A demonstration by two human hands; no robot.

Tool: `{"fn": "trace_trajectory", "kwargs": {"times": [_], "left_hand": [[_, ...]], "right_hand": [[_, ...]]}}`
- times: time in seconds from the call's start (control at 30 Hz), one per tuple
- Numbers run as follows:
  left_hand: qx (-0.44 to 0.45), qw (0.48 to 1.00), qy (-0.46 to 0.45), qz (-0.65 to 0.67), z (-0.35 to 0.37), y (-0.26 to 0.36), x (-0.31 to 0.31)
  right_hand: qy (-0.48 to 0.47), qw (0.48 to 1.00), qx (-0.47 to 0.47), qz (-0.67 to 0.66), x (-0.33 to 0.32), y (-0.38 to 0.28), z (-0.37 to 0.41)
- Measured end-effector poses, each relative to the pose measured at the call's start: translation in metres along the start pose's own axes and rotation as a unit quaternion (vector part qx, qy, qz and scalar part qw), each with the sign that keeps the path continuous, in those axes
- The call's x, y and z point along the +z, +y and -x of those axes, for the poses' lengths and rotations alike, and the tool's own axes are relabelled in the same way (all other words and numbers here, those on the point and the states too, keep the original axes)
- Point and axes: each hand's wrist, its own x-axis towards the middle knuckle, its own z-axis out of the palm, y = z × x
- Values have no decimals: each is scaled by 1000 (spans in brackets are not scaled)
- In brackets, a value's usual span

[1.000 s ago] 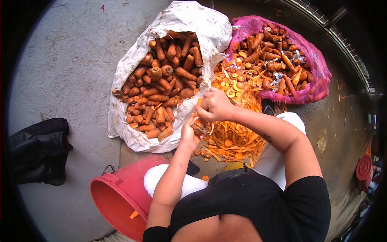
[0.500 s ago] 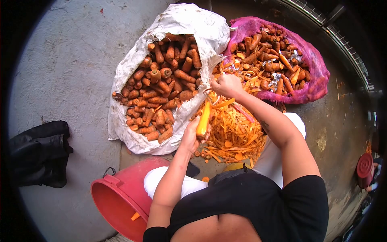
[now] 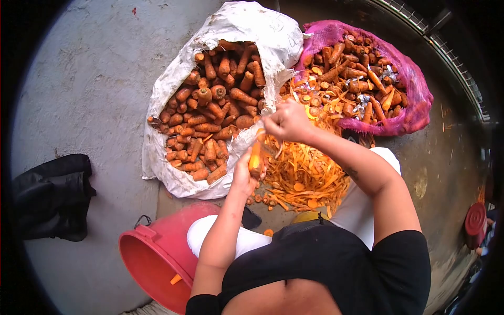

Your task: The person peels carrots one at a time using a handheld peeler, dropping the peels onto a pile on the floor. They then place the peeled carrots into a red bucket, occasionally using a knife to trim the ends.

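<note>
My left hand [image 3: 243, 176] is wrapped around a carrot [image 3: 255, 159], partly peeled, with a bright yellow-orange strip beside rough brown skin. The carrot points up and away from me. Just above its far end, my right hand [image 3: 287, 122] is closed in a fist; what it grips is hidden by the fingers. Beneath and to the right of both hands spreads a heap of orange peelings [image 3: 310, 176] with cut carrot ends among them. To the left, unpeeled carrots [image 3: 210, 113] fill an open white sack [image 3: 262, 29].
A pink mesh sack [image 3: 418, 100] of brownish carrots and scraps lies at the far right. A red bucket [image 3: 163, 236] is tipped on its side by my left leg, an orange piece [image 3: 176, 279] inside. Black crumpled material [image 3: 55, 199] lies on the left floor; a red container [image 3: 475, 220] stands far right.
My right hand has moved down and left, closer to the carrot. The carrot has turned in my left hand, now showing more brown skin at its near end.
</note>
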Motion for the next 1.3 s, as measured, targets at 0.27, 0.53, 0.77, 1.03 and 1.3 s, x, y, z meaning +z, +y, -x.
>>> {"fn": "trace_trajectory", "kwargs": {"times": [0.27,0.53,0.77,1.03,1.3], "left_hand": [[-5,999,5,37,0,-5,5],[23,999,24,40,-2,-8,9],[33,999,8,-23,4,-2,14],[3,994,-87,-72,29,2,27],[-25,996,-73,33,12,3,5]], "right_hand": [[-24,995,-58,-71,12,-19,19],[-24,995,-70,-63,6,-30,19],[-17,992,-50,-111,12,-21,19],[-37,965,219,137,-12,82,-2],[-74,952,291,-57,-11,23,-11]]}}
